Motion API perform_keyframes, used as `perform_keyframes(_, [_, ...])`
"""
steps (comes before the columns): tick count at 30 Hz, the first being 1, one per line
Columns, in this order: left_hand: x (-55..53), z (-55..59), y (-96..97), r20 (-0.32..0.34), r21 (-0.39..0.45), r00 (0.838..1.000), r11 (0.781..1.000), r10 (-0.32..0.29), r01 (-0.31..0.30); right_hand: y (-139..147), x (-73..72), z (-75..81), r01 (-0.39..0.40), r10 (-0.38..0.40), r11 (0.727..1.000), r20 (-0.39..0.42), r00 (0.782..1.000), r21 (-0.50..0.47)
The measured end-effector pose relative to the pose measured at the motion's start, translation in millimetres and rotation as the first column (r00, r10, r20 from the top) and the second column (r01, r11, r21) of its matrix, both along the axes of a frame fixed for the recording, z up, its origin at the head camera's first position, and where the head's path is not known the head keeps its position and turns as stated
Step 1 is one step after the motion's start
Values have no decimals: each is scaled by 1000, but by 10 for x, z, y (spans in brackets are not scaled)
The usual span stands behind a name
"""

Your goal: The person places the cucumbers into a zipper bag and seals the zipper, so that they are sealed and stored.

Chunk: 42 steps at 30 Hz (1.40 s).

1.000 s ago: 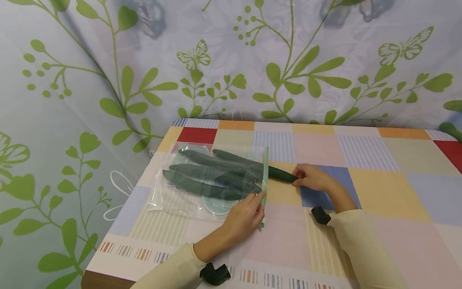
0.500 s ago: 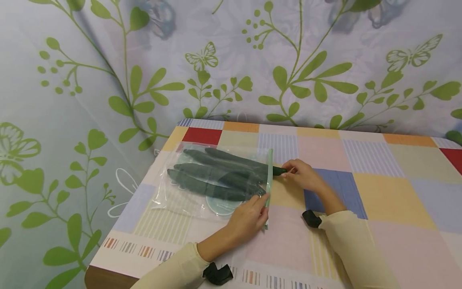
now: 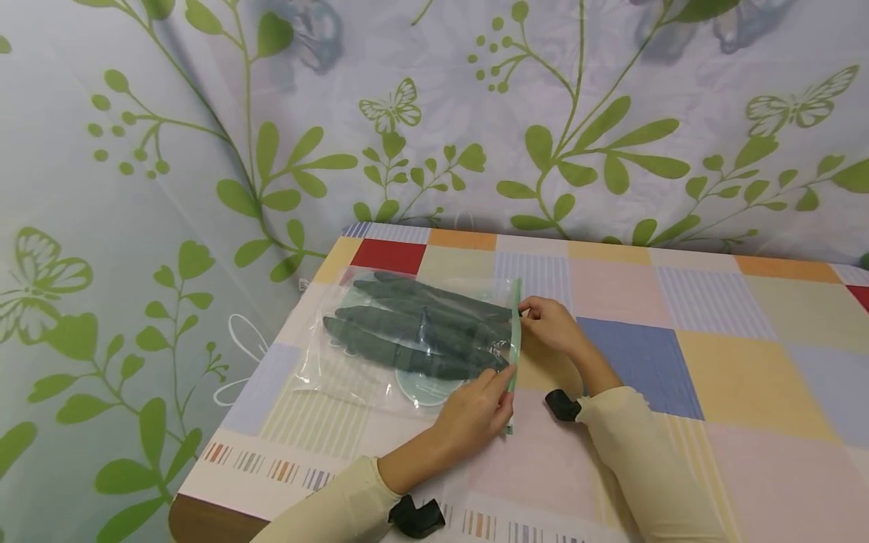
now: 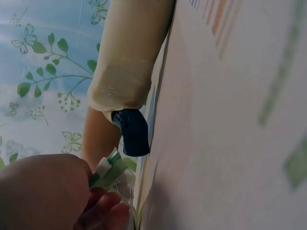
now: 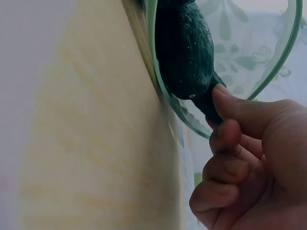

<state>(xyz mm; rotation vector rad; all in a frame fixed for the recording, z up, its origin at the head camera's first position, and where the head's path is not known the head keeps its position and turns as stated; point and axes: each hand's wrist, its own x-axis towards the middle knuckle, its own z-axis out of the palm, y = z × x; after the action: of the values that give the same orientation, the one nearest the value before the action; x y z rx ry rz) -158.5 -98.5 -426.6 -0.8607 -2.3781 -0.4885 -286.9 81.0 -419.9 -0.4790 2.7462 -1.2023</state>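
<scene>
A clear zip bag [image 3: 360,385] with a green-edged mouth lies on the table, holding several dark green cucumbers [image 3: 407,324]. My left hand [image 3: 475,415] pinches the near part of the bag's mouth; in the left wrist view the green zip strip [image 4: 112,170] shows between thumb and fingers. At the far part of the mouth, my right hand [image 3: 550,324] pinches the tip of one cucumber [image 5: 208,106], most of which is inside the bag. The right wrist view shows the mouth gaping around the cucumber ends, with another cucumber [image 5: 184,52] beside the pinched one.
A patchwork-patterned cloth [image 3: 631,369] covers the table. Under the bag a pale round shape [image 3: 428,388] shows through. Behind the table hangs a curtain [image 3: 462,113] with leaves and butterflies. The table's wooden corner [image 3: 210,520] shows at lower left.
My right hand has moved left, sliding the cucumber into the bag until only its tip is at the mouth. The left hand keeps its hold on the bag's edge.
</scene>
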Motion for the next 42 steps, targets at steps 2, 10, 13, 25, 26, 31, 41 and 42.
perform_keyframes(2, [13, -5, 20, 2, -2, 1000, 1000, -2, 2, 9, 9, -5, 4, -4, 1000, 2, 1000, 6])
perform_keyframes(10, [51, -20, 81, 4, 0, 1000, 1000, -12, 12, 32, 32, -20, 21, -22, 999, 36, 999, 30])
perform_keyframes(13, [68, -18, 100, 0, 2, 1000, 1000, -22, 22, 38, 43, -28, 36, -38, 998, 40, 998, 51])
perform_keyframes(25, [99, -24, 144, 75, 5, 995, 998, -59, 58, 220, 240, -47, 89, -94, 993, 62, 994, 84])
perform_keyframes(26, [93, -17, 147, 85, 7, 995, 998, -60, 60, 256, 289, -35, 89, -95, 993, 80, 992, 79])
perform_keyframes(31, [52, 16, 138, 127, 14, 991, 999, -49, 48, 376, 596, 45, -24, 10, 997, 183, 983, 73])
perform_keyframes(41, [9, 79, 44, 236, 62, 971, 998, -46, 33, 104, 1138, 119, -320, 372, 928, 419, 829, -191])
perform_keyframes(42, [8, 81, 37, 235, 72, 970, 997, -58, 42, 77, 1154, 116, -326, 378, 926, 417, 827, -192])
